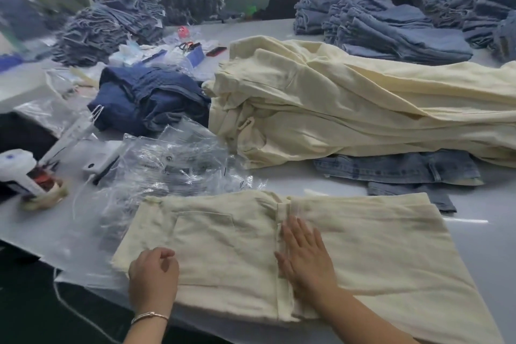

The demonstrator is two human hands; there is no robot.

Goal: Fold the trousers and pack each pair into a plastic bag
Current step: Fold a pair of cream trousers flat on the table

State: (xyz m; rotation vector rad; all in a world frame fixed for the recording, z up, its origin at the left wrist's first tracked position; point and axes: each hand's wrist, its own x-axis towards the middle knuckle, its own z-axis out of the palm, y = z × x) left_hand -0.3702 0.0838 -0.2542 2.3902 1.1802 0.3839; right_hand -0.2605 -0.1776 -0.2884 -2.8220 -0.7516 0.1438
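The cream trousers run off the frame's lower right. Printing on the plastic bags is too small to read. Denim stacks at upper left are blurred.

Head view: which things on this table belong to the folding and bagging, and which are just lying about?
In the job:
- folded cream trousers, left hand gripping the edge, right hand pressing flat
- clear plastic bags
- pile of cream trousers

Lying about:
- navy garment
- white tape dispenser
- stacked blue jeans
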